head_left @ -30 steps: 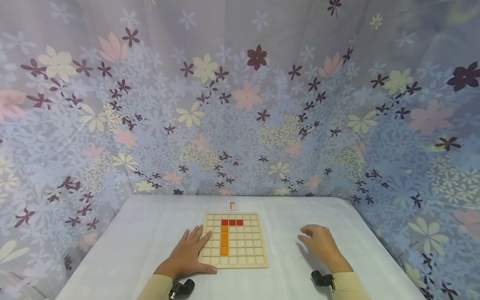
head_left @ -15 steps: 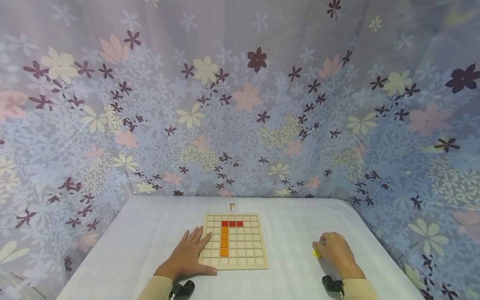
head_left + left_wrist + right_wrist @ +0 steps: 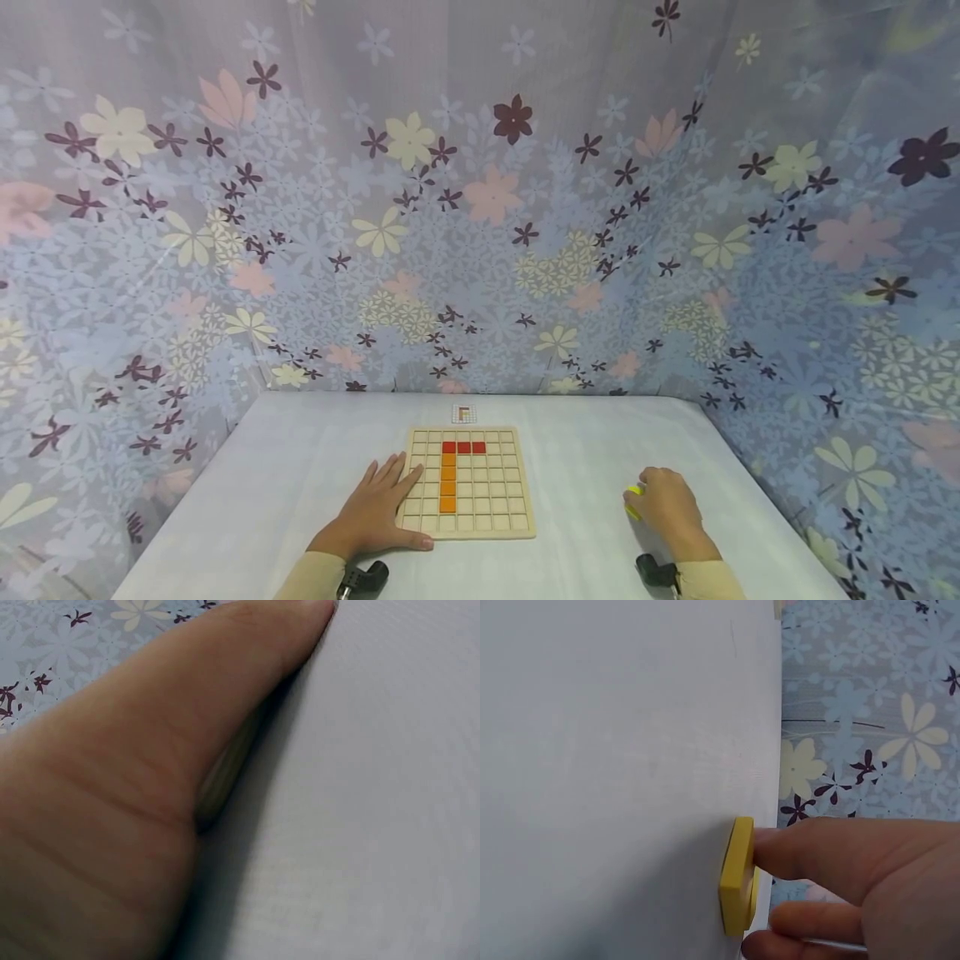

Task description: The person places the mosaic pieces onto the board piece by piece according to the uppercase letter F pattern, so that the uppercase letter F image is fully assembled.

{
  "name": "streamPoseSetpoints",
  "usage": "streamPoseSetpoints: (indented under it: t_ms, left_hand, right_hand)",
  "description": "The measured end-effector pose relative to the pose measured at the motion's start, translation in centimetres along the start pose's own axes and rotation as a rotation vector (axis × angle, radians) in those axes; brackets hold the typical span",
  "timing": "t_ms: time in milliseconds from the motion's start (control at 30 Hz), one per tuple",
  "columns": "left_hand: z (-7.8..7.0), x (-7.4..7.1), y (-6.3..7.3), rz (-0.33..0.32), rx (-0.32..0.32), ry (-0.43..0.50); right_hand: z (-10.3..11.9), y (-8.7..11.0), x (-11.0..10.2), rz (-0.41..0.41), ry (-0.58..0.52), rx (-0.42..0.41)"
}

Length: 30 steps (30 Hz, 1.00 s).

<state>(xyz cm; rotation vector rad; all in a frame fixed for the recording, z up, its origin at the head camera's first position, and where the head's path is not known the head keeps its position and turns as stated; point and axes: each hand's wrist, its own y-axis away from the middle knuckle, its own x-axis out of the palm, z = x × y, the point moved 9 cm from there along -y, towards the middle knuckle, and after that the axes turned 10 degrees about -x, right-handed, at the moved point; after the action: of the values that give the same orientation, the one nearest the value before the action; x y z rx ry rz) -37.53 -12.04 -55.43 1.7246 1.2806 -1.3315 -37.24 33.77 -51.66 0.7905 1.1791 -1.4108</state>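
A wooden grid board (image 3: 491,500) lies on the table with three red tiles (image 3: 464,448) in an upper row. Below the leftmost red one, several orange tiles (image 3: 447,482) run down a column. My left hand (image 3: 375,512) rests on the board's left side, fingers spread and straight, thumb along the near left corner. To the right of the board, my right hand (image 3: 670,510) pinches a yellow tile (image 3: 737,877) between thumb and fingers. Another bit of yellow shows behind that tile in the right wrist view; whether it is a second tile I cannot tell.
A small printed card (image 3: 464,414) with a grid pattern lies just beyond the board. White cloth covers the table (image 3: 577,442), and a floral curtain (image 3: 480,250) stands along its back and sides.
My right hand has moved right, away from the board, and now holds a yellow tile that was not visible one second ago. My left hand has stayed on the board.
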Motion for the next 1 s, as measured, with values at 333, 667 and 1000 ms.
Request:
streamPoseSetpoints:
  t_ms: [333,667,1000]
  left_hand:
    - [0.1,0.0,-0.1,-0.006,-0.005,-0.006]
    - [-0.1,0.0,0.3,0.005,0.002,0.008]
    - [0.1,0.2,0.0,0.002,0.0,-0.005]
  right_hand:
    - [0.9,1.4,-0.6,-0.009,0.005,0.055]
    - [0.8,1.9,-0.3,-0.048,-0.015,0.055]
    - [2.1,1.1,0.0,-0.101,-0.007,-0.051]
